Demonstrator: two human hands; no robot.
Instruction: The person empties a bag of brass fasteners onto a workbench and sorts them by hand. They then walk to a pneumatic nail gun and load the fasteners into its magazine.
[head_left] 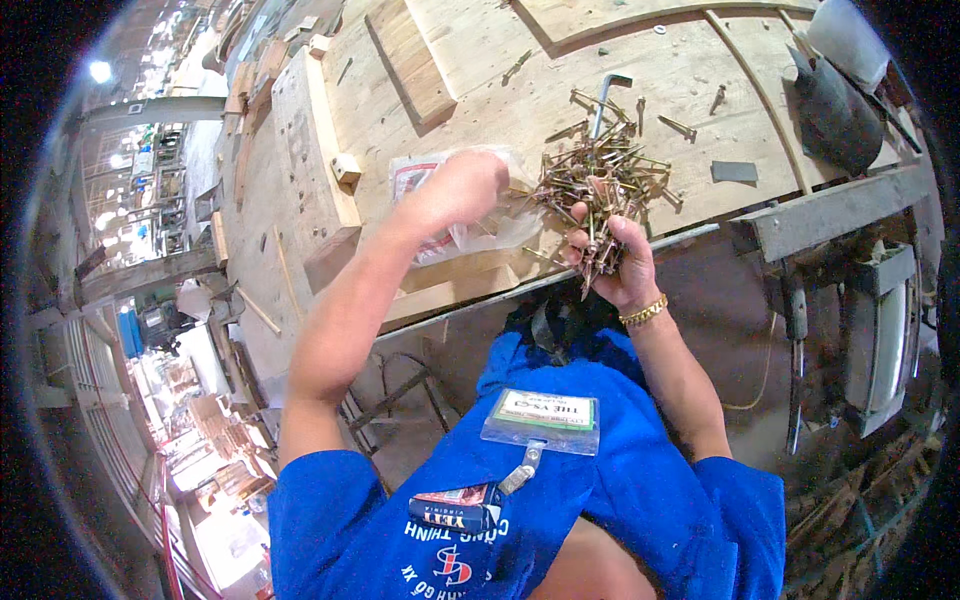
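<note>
My left hand (474, 187) is curled at the mouth of a clear plastic bag (497, 233) with red print, lying on the wooden workbench (480, 105). It appears to grip the bag; its fingertips are hidden. Palm up at the bench's near edge, my right hand (632, 262) cups a bunch of long brass-coloured screws (597, 245), fingers curled around them. Just beyond it lies a loose heap of the same screws (610, 165), touching or almost touching the handful. A grey hex key (606, 103) sticks out of the heap's far side.
Wooden boards (412, 62) and a raised wooden frame (325, 150) lie to the left. On the right are a small dark grey pad (734, 172), a few stray screws (678, 127) and a dark curved sheet (838, 115). Tools hang below the right edge, including a metal rod (796, 360).
</note>
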